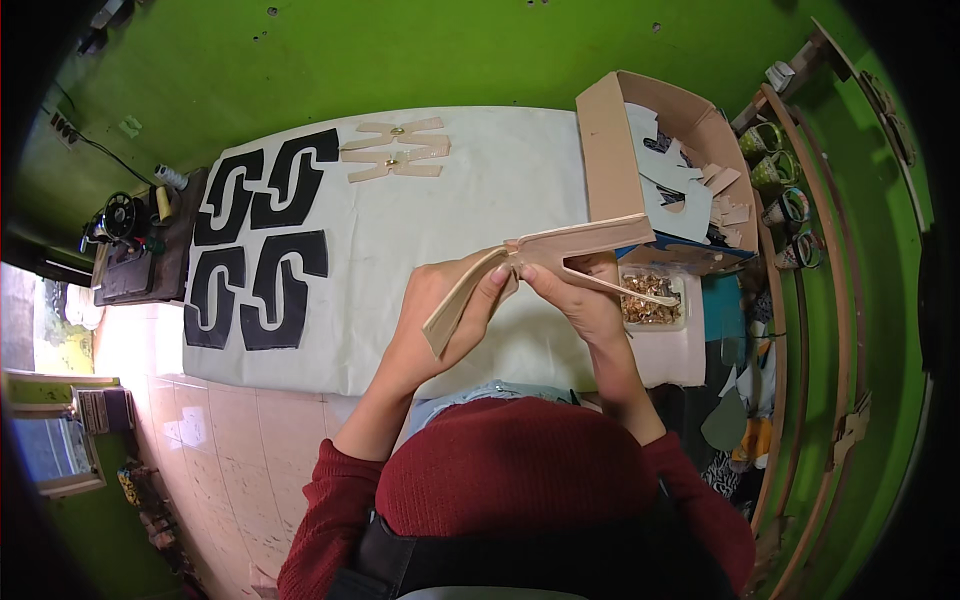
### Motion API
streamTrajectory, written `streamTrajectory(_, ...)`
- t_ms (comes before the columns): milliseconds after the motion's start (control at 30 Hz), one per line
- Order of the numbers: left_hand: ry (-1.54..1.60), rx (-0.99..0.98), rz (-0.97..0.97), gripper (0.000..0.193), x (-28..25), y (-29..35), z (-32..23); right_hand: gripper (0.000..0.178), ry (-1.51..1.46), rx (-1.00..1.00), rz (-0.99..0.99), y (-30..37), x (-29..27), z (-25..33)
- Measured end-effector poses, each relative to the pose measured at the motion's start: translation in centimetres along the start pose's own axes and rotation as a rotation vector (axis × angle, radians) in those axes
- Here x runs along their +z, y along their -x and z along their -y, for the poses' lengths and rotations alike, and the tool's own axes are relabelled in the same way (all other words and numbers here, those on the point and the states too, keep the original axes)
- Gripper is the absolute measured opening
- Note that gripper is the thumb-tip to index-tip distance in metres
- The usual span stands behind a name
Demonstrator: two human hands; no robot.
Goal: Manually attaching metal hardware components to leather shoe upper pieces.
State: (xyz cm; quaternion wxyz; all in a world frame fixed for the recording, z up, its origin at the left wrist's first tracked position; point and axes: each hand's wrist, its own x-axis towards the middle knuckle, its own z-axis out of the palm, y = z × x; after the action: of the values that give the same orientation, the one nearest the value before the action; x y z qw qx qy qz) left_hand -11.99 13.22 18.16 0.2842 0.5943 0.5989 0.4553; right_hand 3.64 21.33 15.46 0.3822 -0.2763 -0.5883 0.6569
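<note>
Between my two hands, above the near side of the table, is a beige sandal strap [590, 236] with long arms spreading from a narrow middle. My left hand [445, 305] pinches it near the middle, and one curved arm of the strap hangs over that palm. My right hand [585, 303] grips the other side close to the middle, thumb pressed near the left thumb. The fingers behind the strap are partly hidden. Two similar beige straps [397, 165] with gold-coloured fittings lie at the back of the table. Several black S-shaped pieces [288, 290] are laid out at the left.
A cardboard box [612, 160] of cut scraps stands at the table's right end. In front of it sits a clear plastic tub [655, 300] of gold-coloured metal fittings. A sewing machine [125, 225] is at the left. Footwear [790, 207] hangs on the right-hand rack.
</note>
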Motion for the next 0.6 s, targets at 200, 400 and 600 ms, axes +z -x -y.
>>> streamTrajectory(200,-0.088,0.055,-0.055,0.026,0.3,1.3,-0.6,0.024,-0.006,0.074,-0.012,0.7,0.7,0.8)
streamTrajectory(400,-0.129,0.131,-0.081,0.025,0.7,1.9,-0.4,0.023,-0.060,0.126,-0.027,1.2,0.8,0.4)
streamTrajectory(600,-0.205,0.242,-0.150,0.027,1.4,2.1,-0.1,0.024,-0.108,0.149,0.007,1.5,0.6,0.3)
